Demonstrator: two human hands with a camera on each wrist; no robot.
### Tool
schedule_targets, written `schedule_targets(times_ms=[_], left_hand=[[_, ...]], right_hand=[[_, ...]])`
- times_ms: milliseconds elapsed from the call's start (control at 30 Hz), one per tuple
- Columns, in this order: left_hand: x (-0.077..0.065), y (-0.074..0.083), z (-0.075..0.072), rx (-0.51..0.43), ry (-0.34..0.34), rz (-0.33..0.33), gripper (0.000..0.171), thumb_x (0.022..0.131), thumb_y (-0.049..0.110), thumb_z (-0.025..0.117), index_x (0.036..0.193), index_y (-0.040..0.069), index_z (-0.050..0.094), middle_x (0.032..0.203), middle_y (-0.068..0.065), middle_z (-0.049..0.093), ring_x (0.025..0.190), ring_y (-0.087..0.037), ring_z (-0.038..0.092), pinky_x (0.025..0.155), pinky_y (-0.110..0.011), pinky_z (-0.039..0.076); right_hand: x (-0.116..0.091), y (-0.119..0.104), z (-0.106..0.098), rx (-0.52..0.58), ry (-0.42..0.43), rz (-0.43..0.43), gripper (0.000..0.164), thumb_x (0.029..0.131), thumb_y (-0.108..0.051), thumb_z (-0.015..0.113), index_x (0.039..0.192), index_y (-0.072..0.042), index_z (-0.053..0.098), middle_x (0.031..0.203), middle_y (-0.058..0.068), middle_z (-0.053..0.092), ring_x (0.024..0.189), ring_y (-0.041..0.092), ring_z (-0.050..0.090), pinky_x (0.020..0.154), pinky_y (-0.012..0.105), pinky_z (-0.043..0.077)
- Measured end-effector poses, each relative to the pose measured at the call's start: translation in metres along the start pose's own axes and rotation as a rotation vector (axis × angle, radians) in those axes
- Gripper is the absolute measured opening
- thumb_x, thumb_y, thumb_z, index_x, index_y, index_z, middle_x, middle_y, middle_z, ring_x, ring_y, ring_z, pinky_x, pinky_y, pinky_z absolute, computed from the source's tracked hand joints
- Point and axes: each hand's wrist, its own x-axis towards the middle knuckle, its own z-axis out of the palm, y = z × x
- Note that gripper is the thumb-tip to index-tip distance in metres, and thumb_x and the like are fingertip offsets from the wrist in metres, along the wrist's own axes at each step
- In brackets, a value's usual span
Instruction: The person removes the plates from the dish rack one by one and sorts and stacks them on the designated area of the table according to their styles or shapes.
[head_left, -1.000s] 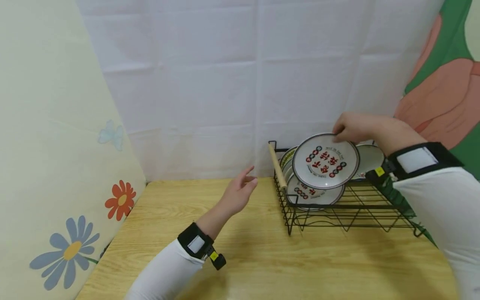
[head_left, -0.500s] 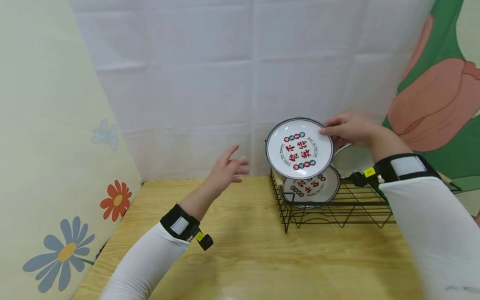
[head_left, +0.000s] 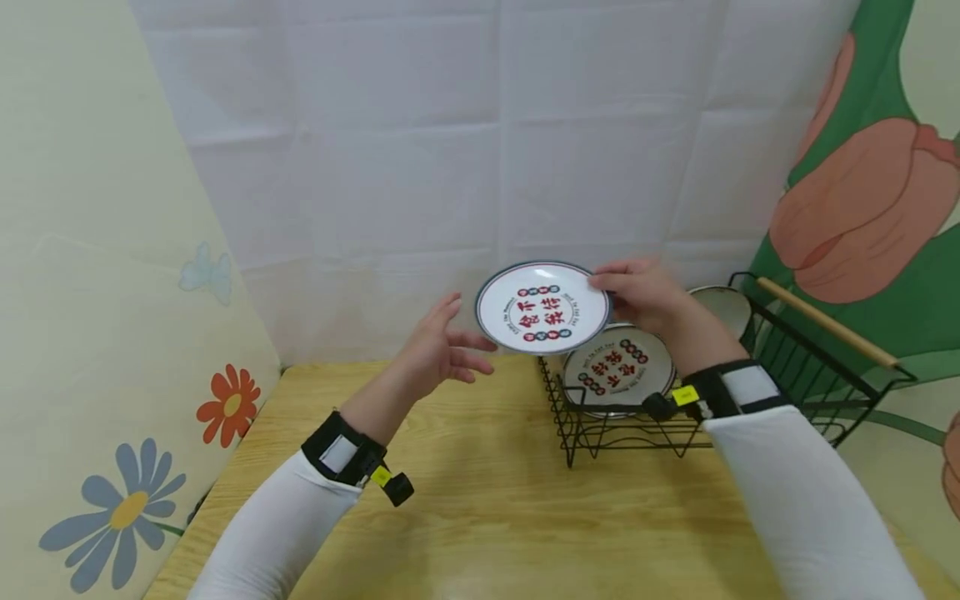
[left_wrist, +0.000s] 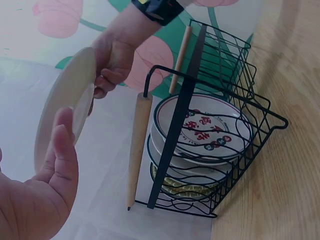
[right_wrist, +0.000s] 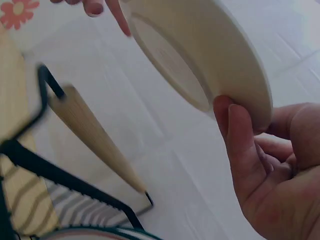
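A white plate [head_left: 543, 307] with a blue rim and red characters is held up in the air above the left end of the dish rack. My right hand [head_left: 639, 292] pinches its right edge, thumb on the upper face and fingers beneath, as the right wrist view shows. At the plate's left edge is my left hand [head_left: 442, 346], its fingers extended and spread; whether they touch the plate I cannot tell. Below, in the black wire dish rack [left_wrist: 186, 100], several plates [left_wrist: 202, 127] stand leaning, one of them with a yellow-green pattern.
The rack has wooden handles [head_left: 825, 321] and sits on a wood-grain table [head_left: 480, 508]. Another pale plate [head_left: 723, 312] stands further right in it, partly behind my right arm. A white cloth [head_left: 390, 192] hangs behind, with flower-printed walls at both sides.
My right hand has lifted the plate from the rack and carried it left, tilting it flatter. My left hand has shifted slightly left and its fingers have spread near the plate.
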Motion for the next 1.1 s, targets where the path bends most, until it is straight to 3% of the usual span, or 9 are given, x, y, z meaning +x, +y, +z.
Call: schedule_targets(times_ms=[133, 267, 433, 567, 733, 900, 1100], left_hand=[[-0.008, 0.001, 0.0, -0.019, 0.002, -0.029, 0.06, 0.109, 0.052, 0.029, 0.164, 0.039, 0.009, 0.087, -0.015, 0.075, 0.055, -0.018, 0.069, 0.051, -0.027, 0.054], [-0.014, 0.0, -0.002, -0.028, -0.008, -0.02, 0.057, 0.11, 0.043, 0.028, 0.165, 0.034, 0.015, 0.074, -0.009, 0.071, 0.049, -0.015, 0.063, 0.049, -0.025, 0.051], [-0.015, -0.007, -0.004, -0.048, -0.029, 0.037, 0.054, 0.11, 0.022, 0.032, 0.163, 0.024, 0.026, 0.07, -0.008, 0.07, 0.046, -0.014, 0.062, 0.046, -0.024, 0.051], [-0.013, -0.013, -0.006, -0.072, -0.028, 0.056, 0.051, 0.108, 0.016, 0.036, 0.159, 0.017, 0.035, 0.071, -0.007, 0.071, 0.045, -0.011, 0.059, 0.045, -0.023, 0.049], [-0.013, -0.014, -0.005, -0.06, 0.024, 0.075, 0.047, 0.107, 0.014, 0.037, 0.154, 0.01, 0.04, 0.071, -0.005, 0.071, 0.044, -0.009, 0.056, 0.044, -0.022, 0.046], [-0.014, -0.011, -0.009, -0.068, 0.094, 0.097, 0.046, 0.106, 0.013, 0.038, 0.152, 0.012, 0.04, 0.07, -0.005, 0.071, 0.043, -0.009, 0.057, 0.044, -0.022, 0.045], [-0.019, 0.002, -0.022, -0.088, 0.141, 0.149, 0.047, 0.106, 0.012, 0.037, 0.153, 0.01, 0.037, 0.065, -0.003, 0.07, 0.043, -0.01, 0.058, 0.043, -0.022, 0.046]], right_hand=[[-0.008, 0.002, 0.022, 0.045, -0.017, 0.003, 0.034, 0.104, -0.018, 0.061, 0.13, 0.002, 0.058, 0.082, -0.002, 0.075, 0.068, 0.011, 0.071, 0.062, 0.025, 0.061], [-0.013, 0.005, 0.038, 0.094, -0.027, 0.001, 0.046, 0.105, -0.017, 0.058, 0.142, 0.009, 0.049, 0.083, -0.001, 0.076, 0.068, 0.011, 0.072, 0.062, 0.026, 0.061], [-0.015, 0.009, 0.048, 0.133, -0.035, 0.002, 0.047, 0.105, -0.018, 0.058, 0.142, 0.009, 0.05, 0.082, -0.003, 0.077, 0.067, 0.009, 0.072, 0.06, 0.024, 0.06], [-0.016, 0.011, 0.052, 0.15, -0.027, 0.014, 0.048, 0.105, -0.02, 0.057, 0.142, 0.01, 0.048, 0.082, -0.004, 0.076, 0.069, 0.008, 0.072, 0.063, 0.024, 0.06], [-0.017, 0.012, 0.056, 0.162, 0.0, 0.024, 0.048, 0.107, -0.024, 0.055, 0.143, 0.007, 0.049, 0.082, -0.005, 0.075, 0.07, 0.008, 0.072, 0.065, 0.024, 0.061], [-0.02, 0.008, 0.064, 0.213, -0.016, -0.009, 0.04, 0.107, -0.026, 0.053, 0.136, 0.001, 0.058, 0.084, -0.002, 0.074, 0.069, 0.009, 0.069, 0.063, 0.023, 0.06], [-0.023, -0.009, 0.084, 0.31, -0.045, -0.061, 0.047, 0.107, -0.03, 0.053, 0.143, 0.0, 0.053, 0.1, 0.004, 0.076, 0.082, 0.016, 0.074, 0.078, 0.032, 0.064]])
